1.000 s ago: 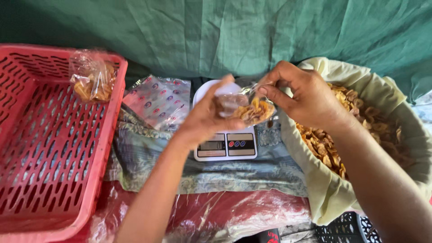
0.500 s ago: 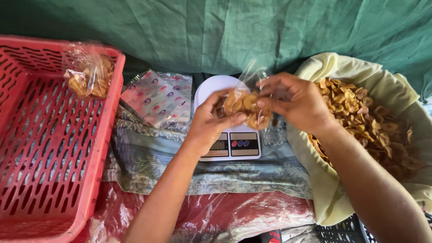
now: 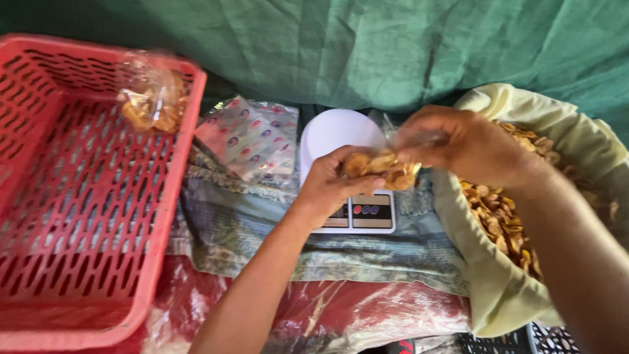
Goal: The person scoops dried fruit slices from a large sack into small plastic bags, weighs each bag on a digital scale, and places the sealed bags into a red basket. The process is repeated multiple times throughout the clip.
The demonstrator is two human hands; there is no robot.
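My left hand (image 3: 331,185) cups the bottom of a small clear plastic bag of yellow-brown chips (image 3: 382,169), held just above a white kitchen scale (image 3: 350,172). My right hand (image 3: 462,145) pinches the top of the same bag from the right. Right of the scale sits a large sack lined with pale yellow cloth (image 3: 511,295), full of loose chips (image 3: 501,219); my right forearm passes over it.
A red plastic basket (image 3: 85,196) stands at the left, with one filled bag of chips (image 3: 152,98) in its far right corner. A pack of printed plastic bags (image 3: 249,137) lies between basket and scale. Green cloth hangs behind; patterned cloth covers the surface.
Both hands stay on the bag of chips over the scale. The bag has sunk slightly and my right hand has shifted to its top. The view has drifted to the left.
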